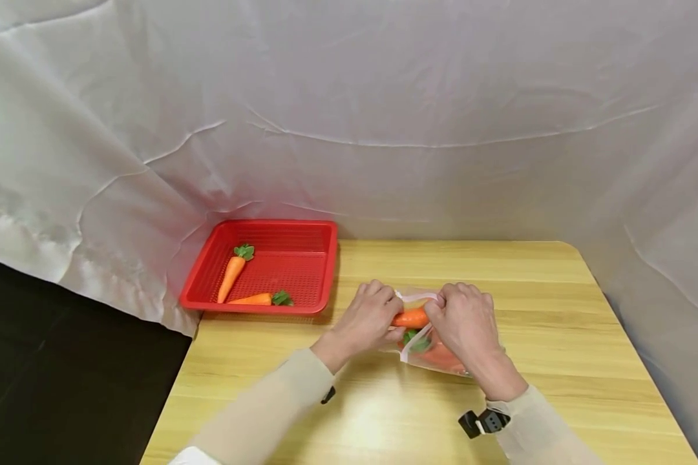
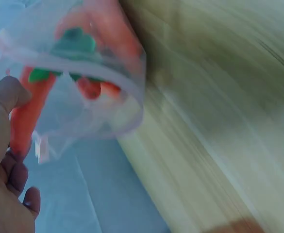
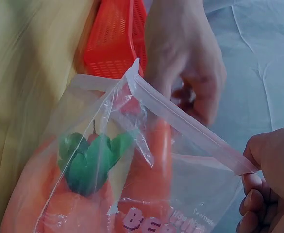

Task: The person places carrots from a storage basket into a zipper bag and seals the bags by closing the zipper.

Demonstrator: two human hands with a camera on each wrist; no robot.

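On the wooden table (image 1: 558, 310), both hands work at a clear zip bag (image 1: 436, 358) lying near the middle. My left hand (image 1: 363, 320) grips an orange toy carrot (image 1: 412, 318) at the bag's mouth. My right hand (image 1: 462, 320) pinches the bag's zip rim (image 3: 190, 128) and holds it up. In the right wrist view the carrot (image 3: 151, 170) lies partly inside the bag, beside carrots with green leaves (image 3: 88, 160). The left wrist view is blurred; it shows the bag (image 2: 83, 73) and my thumb (image 2: 6, 97) on the carrot (image 2: 25, 121).
A red mesh basket (image 1: 279, 223) stands at the table's back left corner with two more toy carrots (image 1: 231, 279) (image 1: 251, 299) in it. White cloth hangs behind and to the sides. The table's left edge drops to a dark floor.
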